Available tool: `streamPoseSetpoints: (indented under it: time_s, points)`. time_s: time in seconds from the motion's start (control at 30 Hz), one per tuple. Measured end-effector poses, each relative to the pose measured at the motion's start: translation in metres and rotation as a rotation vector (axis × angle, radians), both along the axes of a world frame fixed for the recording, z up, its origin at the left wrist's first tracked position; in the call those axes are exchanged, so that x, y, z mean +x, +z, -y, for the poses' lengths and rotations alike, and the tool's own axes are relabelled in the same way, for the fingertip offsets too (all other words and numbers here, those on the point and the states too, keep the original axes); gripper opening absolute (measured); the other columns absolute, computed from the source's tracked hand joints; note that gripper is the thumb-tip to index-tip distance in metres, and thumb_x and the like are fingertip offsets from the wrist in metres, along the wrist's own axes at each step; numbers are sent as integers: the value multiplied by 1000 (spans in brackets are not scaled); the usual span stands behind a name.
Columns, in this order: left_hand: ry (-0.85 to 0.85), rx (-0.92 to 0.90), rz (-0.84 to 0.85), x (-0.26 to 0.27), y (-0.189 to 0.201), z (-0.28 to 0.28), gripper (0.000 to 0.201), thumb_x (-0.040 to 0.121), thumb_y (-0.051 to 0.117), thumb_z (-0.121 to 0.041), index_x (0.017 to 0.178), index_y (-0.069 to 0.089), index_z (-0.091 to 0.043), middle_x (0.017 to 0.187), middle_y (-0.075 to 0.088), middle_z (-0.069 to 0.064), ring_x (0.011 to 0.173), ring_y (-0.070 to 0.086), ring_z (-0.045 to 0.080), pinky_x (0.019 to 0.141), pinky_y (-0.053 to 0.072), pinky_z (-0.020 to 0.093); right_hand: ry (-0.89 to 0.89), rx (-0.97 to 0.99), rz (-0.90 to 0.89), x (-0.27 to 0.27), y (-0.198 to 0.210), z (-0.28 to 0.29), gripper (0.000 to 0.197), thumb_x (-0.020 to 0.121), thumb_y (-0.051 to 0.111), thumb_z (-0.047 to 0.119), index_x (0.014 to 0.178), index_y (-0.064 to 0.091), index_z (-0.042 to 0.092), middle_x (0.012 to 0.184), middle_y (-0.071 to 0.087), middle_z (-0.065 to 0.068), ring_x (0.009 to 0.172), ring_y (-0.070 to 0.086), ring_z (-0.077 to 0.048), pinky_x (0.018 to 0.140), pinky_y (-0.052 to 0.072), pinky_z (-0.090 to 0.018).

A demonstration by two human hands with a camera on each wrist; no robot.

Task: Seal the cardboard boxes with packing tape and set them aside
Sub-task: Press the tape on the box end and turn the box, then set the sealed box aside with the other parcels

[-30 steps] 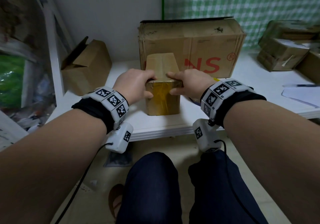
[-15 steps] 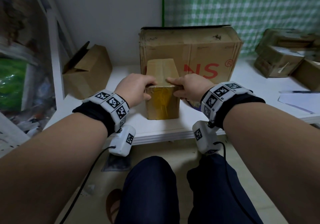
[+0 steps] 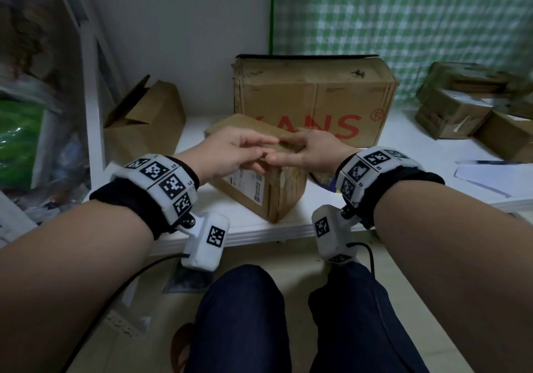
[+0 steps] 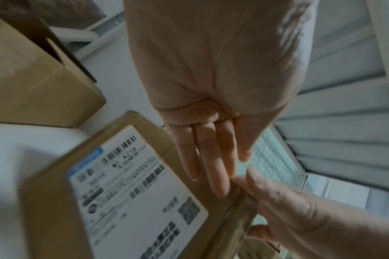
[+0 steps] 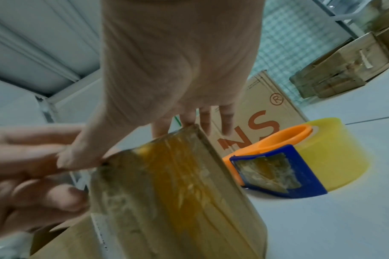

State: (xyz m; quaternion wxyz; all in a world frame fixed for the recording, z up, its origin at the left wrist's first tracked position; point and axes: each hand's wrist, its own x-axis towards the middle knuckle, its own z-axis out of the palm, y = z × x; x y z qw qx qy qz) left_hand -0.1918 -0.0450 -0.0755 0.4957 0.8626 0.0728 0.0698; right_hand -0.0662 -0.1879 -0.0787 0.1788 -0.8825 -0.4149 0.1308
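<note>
A small cardboard box [image 3: 271, 196] stands angled on the white table [image 3: 253, 232], its white shipping label [image 4: 133, 192] facing left. Yellowish tape covers its end face [image 5: 178, 184]. My right hand [image 3: 291, 150] grips that taped end, thumb on the near corner and fingers over the far edge. My left hand [image 3: 259, 153] is above the box top with straight fingers [image 4: 211, 157], close to the right thumb; I cannot tell whether they touch the box. A yellow tape roll in an orange and blue dispenser [image 5: 300, 157] lies on the table just right of the box.
A large box with red letters [image 3: 314, 98] stands right behind the small one. An open box [image 3: 144, 124] is at the left by a white shelf frame [image 3: 92, 84]. Several taped boxes [image 3: 467, 107] are piled at the right, with papers [image 3: 490, 173] nearer.
The small box has been turned from end-on to a slant, so its label side shows. My left hand has let go and straightened its fingers; my right hand keeps its hold.
</note>
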Motion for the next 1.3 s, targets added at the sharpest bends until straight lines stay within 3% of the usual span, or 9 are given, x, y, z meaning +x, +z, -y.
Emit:
streamPoseSetpoints:
  time_s: [0.07,0.17,0.27,0.37,0.57,0.77,0.87,1.1,1.3]
  points:
    - [117,51,94,5,3,-2,30,94,51,-8,121,59,-19,101,69,3,72,66,11,80,58,33,19,-145,105,-6,2,-7,95,72,49,78,151,24,31,159,15,-9,146,14,-28,116,15,-43]
    - [197,445,89,17,7,-11,30,98,47,-25,126,59,-24,121,63,0,100,61,15,91,51,38,-20,-208,143,-8,0,-18,110,70,58,76,153,10,21,159,12,-10,143,14,-33,114,19,-42]
    - [-8,723,-183,27,-3,-10,48,101,26,-43,145,33,-26,154,29,-5,139,29,16,115,21,40,-60,-198,119,-1,-6,-25,114,72,66,63,153,5,12,156,16,-10,141,18,-33,114,25,-41]
    - [-88,870,-304,37,-15,-13,57,98,10,-51,150,15,-28,157,8,-12,146,5,9,118,-2,45,-65,-207,94,3,-11,-26,113,74,65,59,153,0,12,156,12,-10,142,14,-35,114,24,-44]
    - [56,908,-380,41,-17,-32,60,98,8,-51,151,11,-24,158,6,-8,146,6,13,118,6,49,-62,-181,72,2,-16,-24,113,73,64,60,153,-3,16,157,9,-6,142,11,-36,114,23,-48]
    - [264,884,-458,40,-22,-37,69,95,12,-60,151,13,-20,160,4,1,146,2,24,115,11,56,-64,-65,-26,-5,-16,-22,117,69,73,52,153,0,16,152,11,-6,137,29,-29,107,40,-42]
    - [366,812,-461,36,-20,-45,79,92,19,-65,149,22,-10,156,15,14,141,19,35,112,25,53,-52,24,-1,-10,-10,-20,117,67,78,45,153,5,14,145,19,-9,131,36,-28,105,41,-36]
    - [603,738,-72,24,34,-8,65,94,36,-53,145,29,-13,140,33,19,127,33,37,103,33,46,-69,260,115,-6,42,13,118,62,83,27,153,9,22,149,9,-4,134,31,-26,102,39,-26]
    - [389,754,80,61,57,40,66,92,47,-43,148,22,-21,140,36,16,125,43,34,101,39,42,-258,118,370,24,68,83,122,57,84,26,151,8,33,148,11,-5,130,34,-31,98,47,-37]
